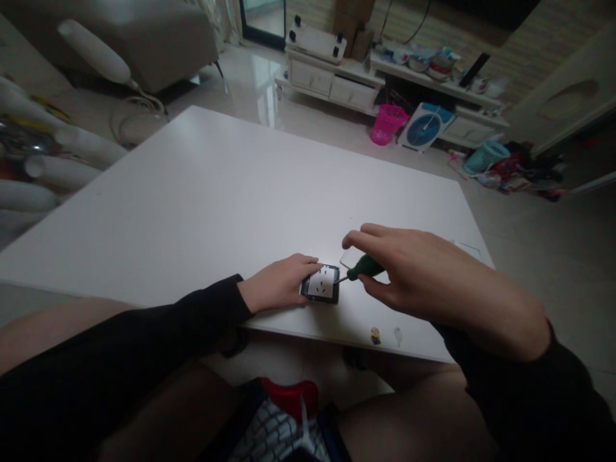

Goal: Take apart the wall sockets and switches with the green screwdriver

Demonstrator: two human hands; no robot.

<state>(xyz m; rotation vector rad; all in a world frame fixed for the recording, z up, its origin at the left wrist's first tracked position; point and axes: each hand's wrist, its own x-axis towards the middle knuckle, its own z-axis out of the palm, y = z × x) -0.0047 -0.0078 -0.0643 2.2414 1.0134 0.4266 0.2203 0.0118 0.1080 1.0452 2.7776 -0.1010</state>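
A wall socket (pixel 321 283) with a white face and dark border lies on the white table near its front edge. My left hand (pixel 283 282) grips it from the left, thumb along its upper side and fingers at its lower edge. My right hand (pixel 404 266) is closed loosely around the green handle of a screwdriver (pixel 364 267). The screwdriver's tip meets the right border of the socket; whether it sits in a screw is too small to tell. Behind the handle shows part of a flat white piece (pixel 347 258), mostly hidden by the right hand.
The white table (pixel 231 186) spreads ahead of me. Two small stickers, one a yellow cartoon figure (pixel 375 335), are at its front edge. Beyond are a pink basket (pixel 385 124), a blue and white fan (pixel 426 127), a low cabinet (pixel 332 86) and a sofa (pixel 168 45).
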